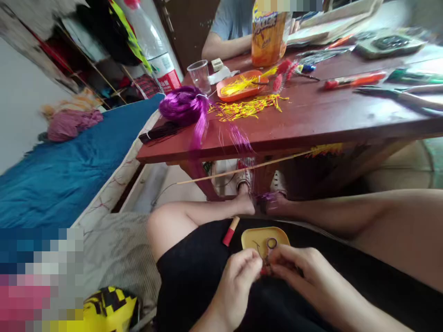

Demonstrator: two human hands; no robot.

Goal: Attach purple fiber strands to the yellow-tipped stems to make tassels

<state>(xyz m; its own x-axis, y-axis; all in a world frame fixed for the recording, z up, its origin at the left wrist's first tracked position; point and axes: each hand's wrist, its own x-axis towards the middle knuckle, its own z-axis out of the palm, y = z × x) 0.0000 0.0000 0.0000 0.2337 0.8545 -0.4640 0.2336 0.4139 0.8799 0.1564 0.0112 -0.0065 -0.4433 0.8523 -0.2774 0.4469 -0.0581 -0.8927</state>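
Both hands are close together above the lap, over the near edge of a small yellow tray (247,237). With fingers pinched, my left hand (237,279) meets a tiny reddish piece between the fingertips, too small and blurred to name. My right hand (308,269) is also closed, its thumb and fingers at the same spot. A small dark ring (272,242) shows just beyond the right fingertips, over the tray; whether it is held or lying there is unclear. Inside the tray lies a thin dark bent piece. A red and tan stick-shaped piece (230,231) rests on the dark cloth left of the tray.
The red table (297,120) ahead bears purple thread (182,106), yellow tassels (247,109), an orange tray (238,96), a plastic cup (200,76), an orange drink bottle (268,39) and pliers (398,94). Another person's arm (228,46) rests at the far side. A bed (69,170) stands left.
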